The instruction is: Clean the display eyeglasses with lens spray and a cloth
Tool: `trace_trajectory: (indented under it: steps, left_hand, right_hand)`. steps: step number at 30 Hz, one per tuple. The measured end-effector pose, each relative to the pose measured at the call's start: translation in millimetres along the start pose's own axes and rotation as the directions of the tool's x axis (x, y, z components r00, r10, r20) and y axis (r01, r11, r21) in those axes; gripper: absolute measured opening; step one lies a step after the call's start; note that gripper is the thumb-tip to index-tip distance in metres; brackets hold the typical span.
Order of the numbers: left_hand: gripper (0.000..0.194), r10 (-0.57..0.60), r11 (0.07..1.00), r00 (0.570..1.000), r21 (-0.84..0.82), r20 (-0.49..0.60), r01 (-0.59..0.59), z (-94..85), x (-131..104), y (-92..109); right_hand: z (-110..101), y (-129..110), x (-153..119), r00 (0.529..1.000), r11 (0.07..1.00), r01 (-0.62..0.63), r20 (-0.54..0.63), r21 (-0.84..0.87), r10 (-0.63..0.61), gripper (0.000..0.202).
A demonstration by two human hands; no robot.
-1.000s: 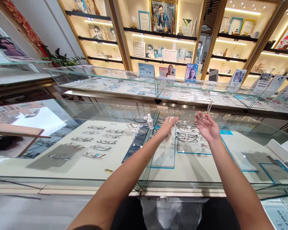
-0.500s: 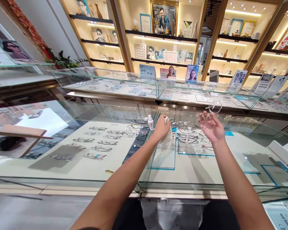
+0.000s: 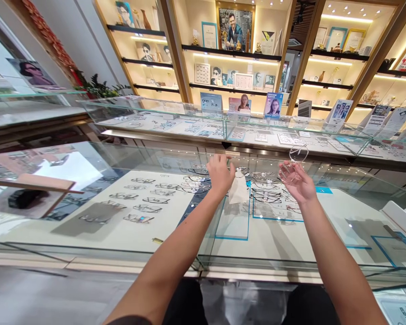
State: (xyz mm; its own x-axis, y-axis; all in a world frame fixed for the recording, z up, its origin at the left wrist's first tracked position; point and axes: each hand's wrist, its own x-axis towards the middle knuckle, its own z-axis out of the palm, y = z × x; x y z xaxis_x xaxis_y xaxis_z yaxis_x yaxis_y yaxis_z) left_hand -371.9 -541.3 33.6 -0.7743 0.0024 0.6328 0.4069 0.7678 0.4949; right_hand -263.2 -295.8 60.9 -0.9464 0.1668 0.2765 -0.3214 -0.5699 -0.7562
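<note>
The right hand holds clear, round-rimmed glasses.

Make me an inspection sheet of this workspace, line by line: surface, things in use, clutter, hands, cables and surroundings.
Surface: glass counter, with rows of eyeglasses visible through the top.
Things in use: clear glasses, raised above the counter; pale cloth, lying on the counter between the hands.
Clutter: white box-like thing at the right end, partly cut off by the picture edge.
Hands: right hand holds the clear glasses; left hand is beside the cloth, fingers curled, and whether it grips anything is hidden.
Cables: nothing seen.
Surroundings: second glass counter behind, with upright cards; lit shelves; a plant at the far left.
</note>
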Motion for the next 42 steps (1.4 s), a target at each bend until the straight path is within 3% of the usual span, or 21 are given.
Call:
trace_trajectory:
  steps: [5, 13, 18, 23, 26, 29, 32, 35, 37, 39, 42]
  left_hand:
    - [0.047, -0.179, 0.983, 0.977, 0.021, -0.114, 0.182, 4.1, 4.6, -14.7]
    - [0.053, -0.356, 0.934, 0.933, -0.007, 0.061, 0.357, 10.0, 9.5, -30.4]
    - [0.052, -0.359, 0.932, 0.92, 0.005, 0.158, 0.363, 11.9, 11.4, -37.4]
    - [0.028, -0.345, 0.939, 0.917, 0.064, 0.203, 0.339, 17.7, 9.5, -40.9]
    - [0.011, -0.316, 0.949, 0.931, 0.062, 0.181, 0.31, 17.1, 10.1, -38.7]
    - [0.003, -0.226, 0.972, 0.97, -0.039, 0.091, 0.23, 12.7, 12.4, -33.8]
    - [0.014, -0.072, 0.968, 0.997, -0.237, 0.038, 0.079, 8.6, 11.5, -25.3]
    - [0.025, 0.122, 0.842, 0.992, -0.531, 0.022, -0.092, 7.8, 4.2, -12.0]
    - [0.028, 0.196, 0.703, 0.978, -0.705, 0.065, -0.094, 8.2, -2.2, -1.3]
    - [0.036, 0.22, 0.557, 0.959, -0.83, 0.176, 0.025, 8.2, -7.3, 8.9]
    - [0.05, 0.22, 0.39, 0.906, -0.884, 0.362, 0.259, 5.5, -10.4, 20.2]
  right_hand:
    - [-1.9, 0.9, 1.0, 1.0, 1.0, -0.004, 0.005, 0.012, 0.004, 0.017]
    - [1.6, 3.5, 0.5, 0.999, 0.997, -0.035, 0.007, 0.063, 0.035, 0.018]
    - [4.2, 4.0, -1.3, 0.998, 0.992, -0.061, 0.032, 0.11, 0.058, 0.018]
    - [6.5, 3.2, -2.6, 0.997, 0.99, -0.074, 0.04, 0.119, 0.07, 0.016]
    - [7.7, 3.5, -3.0, 0.997, 0.992, -0.067, 0.037, 0.11, 0.063, 0.017]
    - [10.0, 4.1, -4.1, 0.998, 0.997, -0.047, 0.047, 0.068, 0.044, 0.019]
    - [13.9, 5.5, -6.3, 0.998, 1.0, -0.017, 0.054, -0.017, 0.018, 0.02]
    - [18.5, 8.7, -8.1, 0.999, 0.994, -0.006, 0.051, -0.107, 0.012, 0.022]
    - [20.9, 12.1, -8.4, 0.999, 0.989, -0.004, 0.049, -0.147, 0.011, 0.024]
    - [22.3, 16.1, -7.8, 0.999, 0.984, 0.005, 0.038, -0.178, 0.002, 0.025]
    - [22.5, 22.1, -6.6, 1.0, 0.975, 0.009, 0.004, -0.223, -0.008, 0.028]
